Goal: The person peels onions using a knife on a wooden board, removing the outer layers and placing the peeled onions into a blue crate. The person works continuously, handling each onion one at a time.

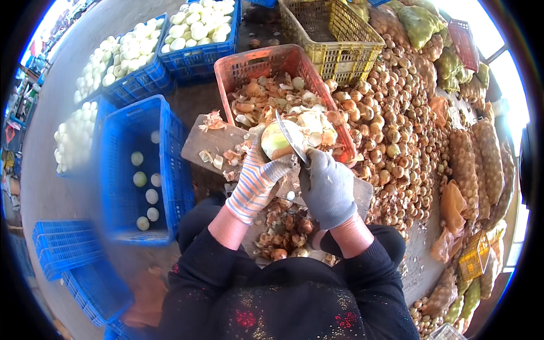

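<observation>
My left hand [259,174], in a striped knit glove, grips a partly peeled onion [276,140] that shows pale green and white flesh. In my right hand [328,187], gloved in grey, is a knife [290,135] whose blade lies across the onion's right side. The knife's handle is hidden in my fist. Both hands are above a wooden board [361,193] strewn with bits of skin. Directly beyond them, a red plastic crate [263,59] holds onion skins and trimmings [276,95].
At left, a blue crate [127,178] contains several peeled onions; fuller blue crates [195,53] stand behind. A heap of unpeeled onions [391,127] spreads at right, with mesh sacks [467,165] beyond. A yellow crate [340,55] stands at the back. Skins and onions [284,233] lie between my legs.
</observation>
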`<action>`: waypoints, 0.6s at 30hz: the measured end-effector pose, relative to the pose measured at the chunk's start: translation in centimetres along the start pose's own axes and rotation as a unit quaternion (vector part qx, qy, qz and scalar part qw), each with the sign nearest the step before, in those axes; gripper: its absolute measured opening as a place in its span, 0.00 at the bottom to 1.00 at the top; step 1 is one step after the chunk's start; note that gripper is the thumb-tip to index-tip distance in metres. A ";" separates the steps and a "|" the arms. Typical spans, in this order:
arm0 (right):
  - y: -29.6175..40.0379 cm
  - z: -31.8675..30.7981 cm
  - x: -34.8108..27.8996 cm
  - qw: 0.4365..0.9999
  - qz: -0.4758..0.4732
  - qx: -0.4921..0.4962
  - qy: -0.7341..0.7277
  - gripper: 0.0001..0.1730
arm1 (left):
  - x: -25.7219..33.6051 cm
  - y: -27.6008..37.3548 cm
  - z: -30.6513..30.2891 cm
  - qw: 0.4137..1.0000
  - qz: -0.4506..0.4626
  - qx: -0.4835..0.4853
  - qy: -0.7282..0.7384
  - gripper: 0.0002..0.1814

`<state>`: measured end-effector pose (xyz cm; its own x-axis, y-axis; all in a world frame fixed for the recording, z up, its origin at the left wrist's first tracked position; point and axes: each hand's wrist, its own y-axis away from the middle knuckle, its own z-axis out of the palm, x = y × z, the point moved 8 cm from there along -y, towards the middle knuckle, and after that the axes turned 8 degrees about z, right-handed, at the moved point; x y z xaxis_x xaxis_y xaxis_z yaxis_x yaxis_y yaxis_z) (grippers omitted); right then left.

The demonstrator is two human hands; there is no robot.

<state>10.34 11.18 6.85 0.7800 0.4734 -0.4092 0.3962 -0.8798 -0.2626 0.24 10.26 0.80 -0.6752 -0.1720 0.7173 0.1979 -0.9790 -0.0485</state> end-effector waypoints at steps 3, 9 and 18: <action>0.0 0.2 -0.6 0.999 -0.034 0.004 0.000 0.10 | 0.1 0.1 -0.8 1.000 -0.008 0.008 0.016 0.33; 3.9 8.2 11.1 0.994 0.094 -0.021 -0.055 0.08 | 0.4 -0.4 -0.1 0.998 -0.058 -0.002 -0.002 0.31; 1.5 -1.4 3.9 0.922 0.129 -0.295 -0.214 0.12 | 1.6 -0.2 -1.8 0.984 -0.055 -0.063 -0.160 0.38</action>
<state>14.64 11.62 6.10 0.6724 0.1080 -0.7323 0.5179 -0.7754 0.3612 -2.11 9.98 0.69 -0.4261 -0.0406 0.9037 0.0328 -0.9990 -0.0294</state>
